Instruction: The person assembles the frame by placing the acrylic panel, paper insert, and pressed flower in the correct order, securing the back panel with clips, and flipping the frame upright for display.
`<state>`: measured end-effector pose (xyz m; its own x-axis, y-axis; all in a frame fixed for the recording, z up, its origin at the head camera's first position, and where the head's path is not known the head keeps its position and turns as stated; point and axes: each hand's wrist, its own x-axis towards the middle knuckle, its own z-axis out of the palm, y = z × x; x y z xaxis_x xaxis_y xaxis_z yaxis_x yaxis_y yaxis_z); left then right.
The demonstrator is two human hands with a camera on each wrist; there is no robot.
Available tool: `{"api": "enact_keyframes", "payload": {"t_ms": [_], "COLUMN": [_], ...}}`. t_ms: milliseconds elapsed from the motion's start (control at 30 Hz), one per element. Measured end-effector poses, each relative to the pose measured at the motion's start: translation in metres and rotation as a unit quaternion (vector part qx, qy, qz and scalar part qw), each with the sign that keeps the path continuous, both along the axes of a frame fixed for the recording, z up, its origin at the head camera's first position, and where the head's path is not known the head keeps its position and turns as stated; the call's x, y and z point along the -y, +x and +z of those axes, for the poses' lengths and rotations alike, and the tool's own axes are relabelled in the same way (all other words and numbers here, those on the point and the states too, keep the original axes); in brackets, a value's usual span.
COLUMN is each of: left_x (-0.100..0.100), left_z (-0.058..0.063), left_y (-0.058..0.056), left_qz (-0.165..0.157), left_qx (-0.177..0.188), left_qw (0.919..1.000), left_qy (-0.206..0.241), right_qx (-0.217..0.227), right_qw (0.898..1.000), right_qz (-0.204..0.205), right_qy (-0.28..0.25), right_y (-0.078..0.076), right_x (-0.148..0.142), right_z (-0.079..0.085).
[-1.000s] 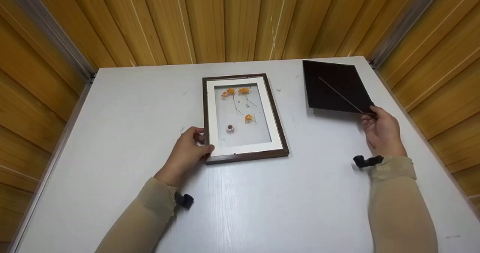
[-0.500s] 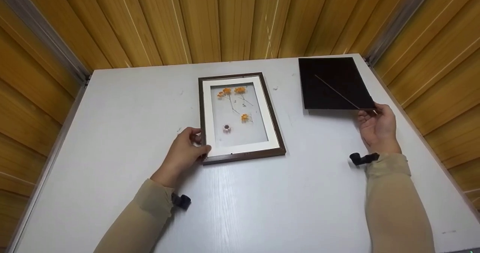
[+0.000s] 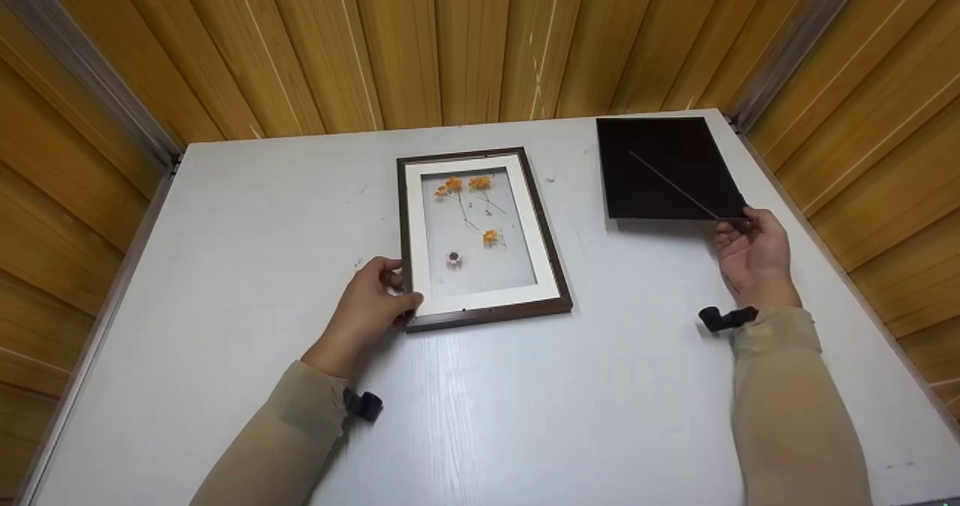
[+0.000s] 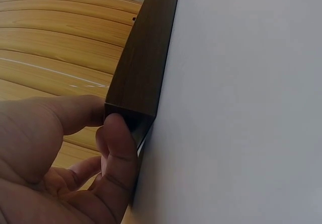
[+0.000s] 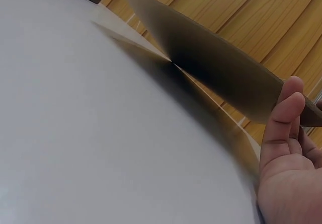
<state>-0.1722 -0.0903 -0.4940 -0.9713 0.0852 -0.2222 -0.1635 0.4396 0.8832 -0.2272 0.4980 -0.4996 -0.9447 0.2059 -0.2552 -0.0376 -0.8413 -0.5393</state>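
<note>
A dark brown picture frame [image 3: 491, 314] with a white mat lies on the table in the head view. Behind its pane show orange dried flowers [image 3: 453, 184] and one small pale flower with a dark centre [image 3: 454, 259]. My left hand [image 3: 366, 303] grips the frame's near left corner, thumb on top. In the left wrist view, fingertips press that corner [image 4: 132, 93]. To the right, my right hand [image 3: 756, 254] pinches the near right corner of a black backing board [image 3: 667, 161] crossed by a thin diagonal line. The right wrist view shows the board's brownish underside [image 5: 206, 58], its near edge raised off the table.
The white table [image 3: 600, 386] fills the space before me, with a few small marks on its surface. Wood-look panel walls [image 3: 480, 40] enclose its back and sides. Each wrist bears a small black camera, such as the left one [image 3: 366, 405].
The backing board has come from a tilted pose to a flatter one, its near right corner swinging slightly down, mostly in the first half second. My left hand keeps its grip on the frame.
</note>
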Motion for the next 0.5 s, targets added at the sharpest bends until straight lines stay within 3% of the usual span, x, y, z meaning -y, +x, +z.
{"api": "enact_keyframes", "payload": {"t_ms": [133, 367, 500], "left_x": [0.0011, -0.0008, -0.0014], "left_z": [0.0019, 0.0029, 0.0015], "left_y": [-0.0023, -0.0011, 0.0006], "left_qz": [-0.001, 0.006, 0.008], "left_qx": [-0.003, 0.003, 0.006], "left_qw": [0.9999, 0.9999, 0.9999], "left_qy": [0.011, 0.013, 0.013], "right_qx": [-0.024, -0.098, -0.125], "right_qw": [1.0, 0.991, 0.986], "right_qz": [-0.003, -0.006, -0.005], "right_qy": [-0.005, -0.091, -0.113], "right_y": [-0.0016, -0.0027, -0.0001], "right_x": [0.0043, 0.0074, 0.0087], "right_z": [0.0036, 0.0027, -0.0019]}}
